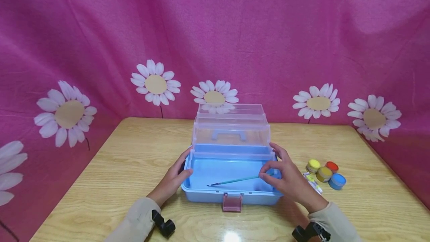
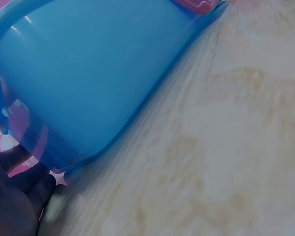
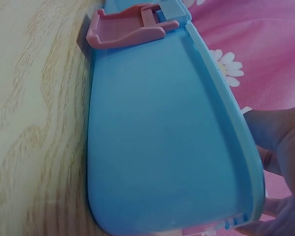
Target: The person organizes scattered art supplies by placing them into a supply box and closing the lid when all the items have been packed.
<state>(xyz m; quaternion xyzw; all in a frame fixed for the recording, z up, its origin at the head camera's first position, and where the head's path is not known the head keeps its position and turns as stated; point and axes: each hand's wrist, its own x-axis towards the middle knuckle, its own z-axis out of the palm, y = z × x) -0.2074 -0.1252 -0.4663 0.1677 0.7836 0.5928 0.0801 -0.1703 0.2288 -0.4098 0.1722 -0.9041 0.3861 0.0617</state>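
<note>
A light blue plastic box (image 1: 231, 198) stands on the table with its clear pinkish lid (image 1: 231, 122) raised at the back. My left hand (image 1: 173, 180) holds the box's left side, thumb over the rim and fingers outside. Between the thumb and forefinger of my right hand (image 1: 289, 178) is the handle of a thin teal paintbrush (image 1: 235, 180), its dark tip pointing left inside the box. The other right fingers reach along the box's right side. A pink latch (image 3: 128, 27) hangs down at the front. Neither wrist view shows the brush.
Right of the box stand small paint pots: yellow (image 1: 313, 166), red (image 1: 332, 166), ochre (image 1: 324, 174) and blue (image 1: 337, 181). A small patterned item (image 1: 313, 183) lies beside them, partly behind my right hand. A pink flowered cloth (image 1: 248, 47) hangs behind the wooden table (image 1: 134, 167).
</note>
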